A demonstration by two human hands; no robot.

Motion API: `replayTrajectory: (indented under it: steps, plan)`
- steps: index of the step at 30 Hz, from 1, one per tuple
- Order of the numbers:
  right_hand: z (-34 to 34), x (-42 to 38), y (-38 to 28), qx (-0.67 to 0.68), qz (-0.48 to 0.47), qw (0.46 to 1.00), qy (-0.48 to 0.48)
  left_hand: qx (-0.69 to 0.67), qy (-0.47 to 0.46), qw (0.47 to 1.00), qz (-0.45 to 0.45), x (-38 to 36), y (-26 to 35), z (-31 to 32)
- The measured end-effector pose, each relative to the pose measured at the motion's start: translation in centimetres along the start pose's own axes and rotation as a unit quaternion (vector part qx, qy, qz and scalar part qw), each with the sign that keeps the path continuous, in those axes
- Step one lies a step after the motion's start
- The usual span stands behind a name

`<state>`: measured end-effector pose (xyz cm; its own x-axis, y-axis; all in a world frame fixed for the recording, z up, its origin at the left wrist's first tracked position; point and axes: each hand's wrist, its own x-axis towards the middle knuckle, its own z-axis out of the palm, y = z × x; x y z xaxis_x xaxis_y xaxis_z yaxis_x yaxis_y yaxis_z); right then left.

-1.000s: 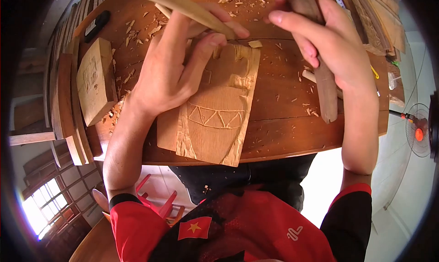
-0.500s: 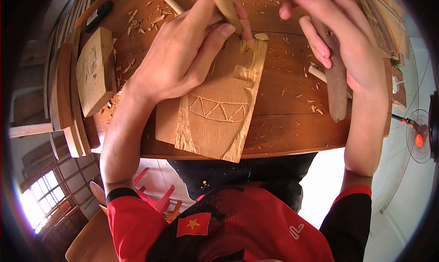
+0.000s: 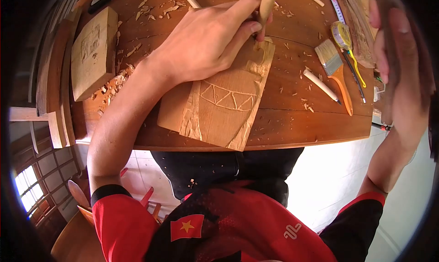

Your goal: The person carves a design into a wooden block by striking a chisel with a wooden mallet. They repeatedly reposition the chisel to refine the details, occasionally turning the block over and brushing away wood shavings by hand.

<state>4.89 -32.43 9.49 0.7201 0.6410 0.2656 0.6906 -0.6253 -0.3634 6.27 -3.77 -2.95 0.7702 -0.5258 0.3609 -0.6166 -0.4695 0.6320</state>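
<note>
Across a brown wooden tabletop (image 3: 299,129), a left hand (image 3: 206,45) grips a pale round wooden handle (image 3: 268,5) over a carved tan wooden board (image 3: 224,120).
The board extends from beneath it toward the person; well apart, the right hand (image 3: 405,72) clasps a blurred dark-brown stick (image 3: 391,74).

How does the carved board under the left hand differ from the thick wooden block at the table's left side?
The carved board bears a zigzag band; the wooden block shows a small marked patch. The left hand partly covers the board, while no hand touches the block. Both are wooden and marked.
</note>
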Motion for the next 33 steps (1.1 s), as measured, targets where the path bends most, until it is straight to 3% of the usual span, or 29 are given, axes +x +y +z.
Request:
replayTrajectory:
  steps: [4,10,11,14,18,21,33]
  plan:
    - [0.7,-0.5,-1.3,0.0,0.001,1.0,0.011,0.03,0.005,1.0,-0.003,-0.2,0.1,0.0]
    - [2.4,-0.2,-0.8,0.121,-0.003,0.991,0.064,0.103,0.059,0.993,0.004,-1.2,-0.1,-0.2]
    - [3.0,-0.2,-0.9,0.128,0.022,0.989,0.064,0.134,0.081,0.985,0.07,-1.1,-0.5,0.0]
    - [4.0,-1.1,-1.6,0.134,0.119,0.982,0.059,0.135,0.051,0.979,0.143,-1.6,-0.5,-0.5]
    - [3.7,-1.4,-1.5,0.255,0.247,0.934,0.044,-0.051,0.107,0.99,0.07,-1.3,0.5,-0.7]
    - [2.9,-0.5,-2.8,0.274,0.278,0.92,0.034,-0.086,0.071,0.993,0.025,-1.2,1.0,-0.4]
    - [2.9,-2.5,-0.5,0.182,0.171,0.968,0.032,-0.039,0.063,0.997,0.013,-0.8,0.8,0.3]
